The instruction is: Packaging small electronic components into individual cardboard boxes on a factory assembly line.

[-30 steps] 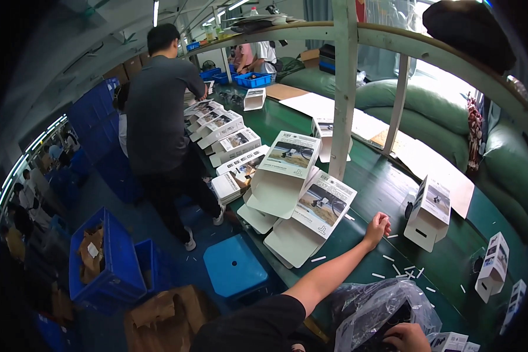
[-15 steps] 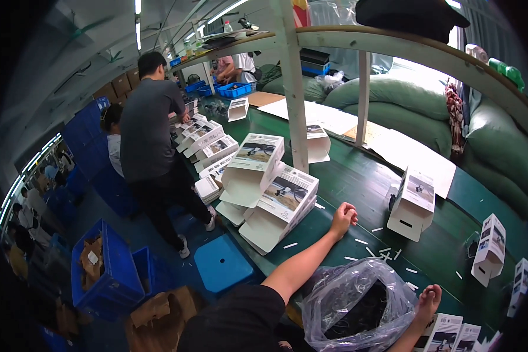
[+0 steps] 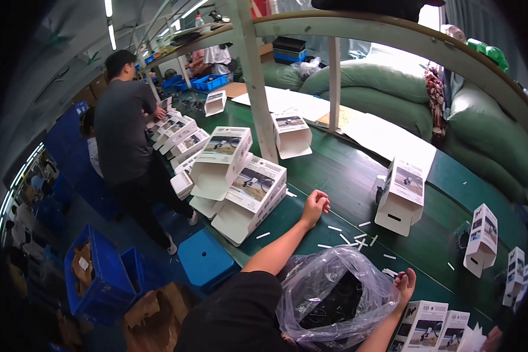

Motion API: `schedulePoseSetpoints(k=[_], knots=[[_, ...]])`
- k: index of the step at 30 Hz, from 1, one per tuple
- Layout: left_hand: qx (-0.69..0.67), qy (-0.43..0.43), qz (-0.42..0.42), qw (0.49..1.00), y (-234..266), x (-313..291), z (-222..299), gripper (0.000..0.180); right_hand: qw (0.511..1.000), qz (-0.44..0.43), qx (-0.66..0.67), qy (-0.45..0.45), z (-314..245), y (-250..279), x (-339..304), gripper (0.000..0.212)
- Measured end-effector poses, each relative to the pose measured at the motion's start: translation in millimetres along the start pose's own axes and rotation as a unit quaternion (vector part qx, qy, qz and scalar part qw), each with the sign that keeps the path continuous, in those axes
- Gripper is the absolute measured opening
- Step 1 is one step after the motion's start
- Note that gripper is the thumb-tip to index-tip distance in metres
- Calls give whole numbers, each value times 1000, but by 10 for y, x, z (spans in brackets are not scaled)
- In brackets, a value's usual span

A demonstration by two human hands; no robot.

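Observation:
Over the green work table, my left hand is loosely closed; whether anything is in its fingers is hidden. It hovers above scattered small white strips. My right hand pinches a small dark piece beside the rim of a clear plastic bag. Black parts fill the bag, which sits at the table's near edge between my forearms. To the left of my left hand are two large white printed cartons with open flaps, stacked on each other. An open carton lies to its right.
A co-worker stands at the far left by a row of cartons. On the floor are a blue stool and a blue crate. More cartons stand at lower right. A post supports the shelf.
The whole view has shifted, so things sit farther left. My right hand has risen from beside the bag, and a small dark piece now shows in its fingers. My left hand stays closed.

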State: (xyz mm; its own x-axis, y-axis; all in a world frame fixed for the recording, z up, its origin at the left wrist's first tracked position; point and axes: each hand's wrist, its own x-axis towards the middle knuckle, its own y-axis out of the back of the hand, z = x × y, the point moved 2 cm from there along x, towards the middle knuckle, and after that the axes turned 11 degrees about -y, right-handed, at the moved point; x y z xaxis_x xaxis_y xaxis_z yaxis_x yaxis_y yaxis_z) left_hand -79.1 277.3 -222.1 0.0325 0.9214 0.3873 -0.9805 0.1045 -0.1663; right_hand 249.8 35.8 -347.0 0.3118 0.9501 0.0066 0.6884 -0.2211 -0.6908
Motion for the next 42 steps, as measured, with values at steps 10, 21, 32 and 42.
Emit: schedulePoseSetpoints(k=[10, 21, 32, 42], knots=[[-48, 8, 5, 999, -77, 80, -61, 13, 998, 57, 30, -28, -237, -542, -86, 25], [-25, 31, -37, 999, -89, 43, -28, 11, 996, 15, -73, -52, -265, -437, -150, 32], [81, 2, -55, 995, -139, 22, -12, 10, 998, 14, -54, 0, -133, -154, -83, 39], [-54, 58, 86, 993, -374, 297, -218, 25, 989, 42, -141, -30, -344, -167, -150, 34]])
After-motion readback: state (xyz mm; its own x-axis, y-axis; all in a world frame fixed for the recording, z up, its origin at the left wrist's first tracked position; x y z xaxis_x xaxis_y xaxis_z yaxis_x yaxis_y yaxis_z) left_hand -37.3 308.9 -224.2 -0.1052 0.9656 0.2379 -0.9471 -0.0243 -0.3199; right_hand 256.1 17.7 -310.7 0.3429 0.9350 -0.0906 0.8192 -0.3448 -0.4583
